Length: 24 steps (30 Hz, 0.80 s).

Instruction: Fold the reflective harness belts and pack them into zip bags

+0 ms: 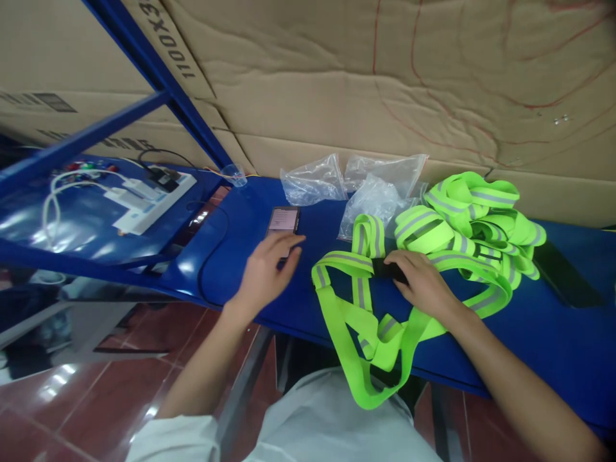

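My left hand [267, 269] reaches over the lower part of a phone [283, 219] with a lit screen. Its fingers are stretched out and the thumb stands apart; whether a fingertip touches the phone I cannot tell. My right hand [421, 279] is closed around a black buckle [395, 272] on a neon-yellow reflective strap harness [337, 308]. Grey reflective stripes run along the straps, and one loop hangs over the table's front edge towards my lap. Behind my right hand lies a heap of similar neon-yellow straps [462, 218].
Clear plastic bags [315, 181] lie at the back against the cardboard [308, 96]. A dark flat object [565, 276] rests on the blue table [524, 346] at right. At left are a white power strip [156, 205] with plugs, a clear cup [235, 174] and a blue metal frame [166, 96].
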Available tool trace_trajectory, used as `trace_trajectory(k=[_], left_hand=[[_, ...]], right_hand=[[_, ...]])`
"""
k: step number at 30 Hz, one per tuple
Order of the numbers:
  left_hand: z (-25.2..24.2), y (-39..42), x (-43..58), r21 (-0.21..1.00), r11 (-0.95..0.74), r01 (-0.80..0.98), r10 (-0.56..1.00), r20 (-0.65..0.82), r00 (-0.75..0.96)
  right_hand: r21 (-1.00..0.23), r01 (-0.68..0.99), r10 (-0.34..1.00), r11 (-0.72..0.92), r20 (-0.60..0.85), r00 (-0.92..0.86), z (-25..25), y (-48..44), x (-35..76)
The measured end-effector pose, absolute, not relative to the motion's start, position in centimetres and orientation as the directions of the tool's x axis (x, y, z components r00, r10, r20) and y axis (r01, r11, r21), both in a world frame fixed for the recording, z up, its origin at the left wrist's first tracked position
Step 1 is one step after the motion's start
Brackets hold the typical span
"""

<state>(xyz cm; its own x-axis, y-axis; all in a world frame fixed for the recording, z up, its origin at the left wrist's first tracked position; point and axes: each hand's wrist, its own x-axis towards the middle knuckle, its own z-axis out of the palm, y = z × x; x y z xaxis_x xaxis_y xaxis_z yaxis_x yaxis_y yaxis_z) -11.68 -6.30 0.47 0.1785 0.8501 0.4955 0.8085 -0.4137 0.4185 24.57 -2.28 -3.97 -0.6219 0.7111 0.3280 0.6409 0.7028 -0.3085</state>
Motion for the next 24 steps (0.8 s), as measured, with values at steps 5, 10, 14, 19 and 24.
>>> trace_trajectory(k=[5,10,14,19,24], left_hand=[[0.3,-4.9,-17.8,0.444,-0.211,0.871,0.898,0.439,-0.007],[-1.4,-5.5,-19.4,0.455,-0.183,0.871,0.925,0.381,-0.005],[-1.9,-5.5,-19.7,0.475,-0.175,0.863,0.935,0.354,-0.005],[-0.6,-2.5,-20.4,0.458,-0.218,0.862,0.93,0.366,0.041],[0.9,5.2,-20.9,0.506,-0.298,0.81,0.937,0.316,0.147]], right_hand=[[-0.298,0.642,0.708,0.706,0.331,-0.624,-4.1,-2.1,24.7],[-0.306,0.663,0.73,0.683,0.301,-0.613,-4.2,-1.9,24.9],[-0.3,0.666,0.73,0.683,0.294,-0.617,-4.0,-1.8,25.0],[-0.292,0.685,0.745,0.667,0.272,-0.609,-4.2,-1.8,25.1],[-0.3,0.694,0.756,0.655,0.261,-0.601,-4.2,-1.8,25.3]])
